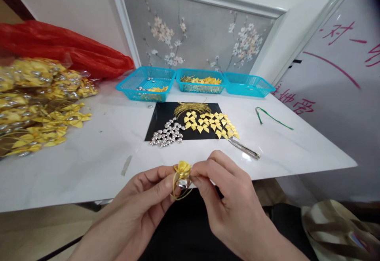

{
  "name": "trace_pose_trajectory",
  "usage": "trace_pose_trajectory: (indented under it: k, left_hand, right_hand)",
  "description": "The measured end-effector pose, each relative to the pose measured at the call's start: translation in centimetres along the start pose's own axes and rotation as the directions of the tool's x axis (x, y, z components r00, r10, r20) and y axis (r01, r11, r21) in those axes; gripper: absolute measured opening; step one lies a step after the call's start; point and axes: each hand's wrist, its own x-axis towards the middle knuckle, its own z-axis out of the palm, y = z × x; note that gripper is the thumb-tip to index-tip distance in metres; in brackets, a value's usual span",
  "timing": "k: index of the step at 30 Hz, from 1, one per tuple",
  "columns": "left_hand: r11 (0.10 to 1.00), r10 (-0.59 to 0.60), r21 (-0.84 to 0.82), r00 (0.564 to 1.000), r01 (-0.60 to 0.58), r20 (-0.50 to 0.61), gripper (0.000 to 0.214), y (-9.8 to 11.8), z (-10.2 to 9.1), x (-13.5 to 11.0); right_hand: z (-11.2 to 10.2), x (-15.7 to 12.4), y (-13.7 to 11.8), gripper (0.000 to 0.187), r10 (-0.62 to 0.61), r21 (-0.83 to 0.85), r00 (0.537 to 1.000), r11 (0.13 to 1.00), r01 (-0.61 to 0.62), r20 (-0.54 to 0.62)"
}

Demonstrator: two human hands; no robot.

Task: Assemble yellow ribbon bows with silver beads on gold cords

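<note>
In front of the table's near edge, my left hand [151, 193] pinches a yellow ribbon bow [183, 167] with a shiny silver bead [183, 183] below it. Thin gold cord [181, 198] loops around and under this piece. My right hand [227, 191] is closed at its right side, thumb and forefinger together on the cord; its end between the fingertips is hidden. Beyond the hands, several silver heart-shaped beads [168, 133], yellow bows [203, 128] and a bundle of gold cords [191, 108] lie on and around a black mat [160, 112].
Tweezers [245, 148] lie right of the mat, with a green cord [274, 123] farther right. Three blue baskets stand behind: left [142, 95], middle [200, 88] and right [249, 89]. Finished-looking yellow bow pieces [44, 95] pile up at left before red fabric [65, 47].
</note>
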Motion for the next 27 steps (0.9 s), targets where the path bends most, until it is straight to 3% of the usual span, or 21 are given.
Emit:
trace_pose_trajectory:
  k: [7, 16, 27]
  left_hand:
    - [0.998, -0.013, -0.066, 0.997, 0.009, -0.071, 0.034, -0.35, -0.14, -0.02]
    - [0.998, 0.013, -0.057, 0.988, -0.022, -0.156, 0.043, -0.2, 0.0, -0.42]
    - [0.987, 0.141, 0.065, 0.987, -0.146, 0.077, 0.02, -0.4, 0.07, 0.01]
  right_hand:
    - [0.41, -0.27, 0.15, 0.019, 0.014, 0.086, 1.0, 0.996, -0.012, -0.02]
    - [0.38, -0.2, 0.03, 0.024, 0.031, 0.05, 0.999, 0.998, -0.032, 0.007]
    - [0.38, -0.34, 0.1, 0.024, 0.016, 0.051, 1.0, 0.999, -0.016, -0.01]
